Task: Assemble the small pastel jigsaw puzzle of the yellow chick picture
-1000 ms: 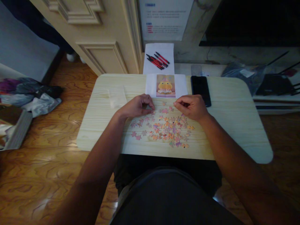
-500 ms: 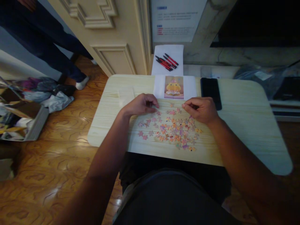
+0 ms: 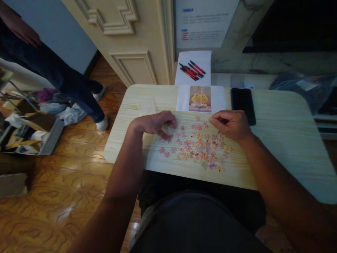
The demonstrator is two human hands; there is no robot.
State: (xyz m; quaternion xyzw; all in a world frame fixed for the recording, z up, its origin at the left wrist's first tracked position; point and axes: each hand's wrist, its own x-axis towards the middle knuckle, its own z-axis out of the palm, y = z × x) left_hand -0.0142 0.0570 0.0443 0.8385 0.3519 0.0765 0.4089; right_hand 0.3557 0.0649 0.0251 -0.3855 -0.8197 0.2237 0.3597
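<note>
- Two hands are seen low over the worktop [image 3: 276,116], one at each upper corner of a scatter of puzzle pieces [image 3: 197,149].
- Left hand [image 3: 152,123]: curled, fingertips turned down onto the pieces at the scatter's upper left edge; thumb and fingers are drawn together as if pinching a piece, though the piece itself cannot be made out.
- Right hand [image 3: 231,123]: loosely closed, thumb against forefinger at the scatter's upper right edge; whether a piece is held between them cannot be told.
- Puzzle pieces: small, pink, orange and purple, loose and unjoined, spread across the near middle of the worktop. The scatter lies between and just nearer the body than both hands, its long axis running left to right. The densest part is nearer the right hand; the outlying pink pieces at the left are nearer the left hand.
- Reference picture [image 3: 200,99]: a printed sheet showing a yellow duck figure, laid flat at the far edge, just beyond the gap between the hands.
- Dark phone [image 3: 242,102]: face down, just beyond the right hand.
- Clear bag [image 3: 146,106]: flat, just beyond the left hand.
- Red and black pens [image 3: 192,70]: bunched on a white sheet behind the worktop.
- Another person's legs [image 3: 73,95]: standing on the wooden floor, well apart at the left.
</note>
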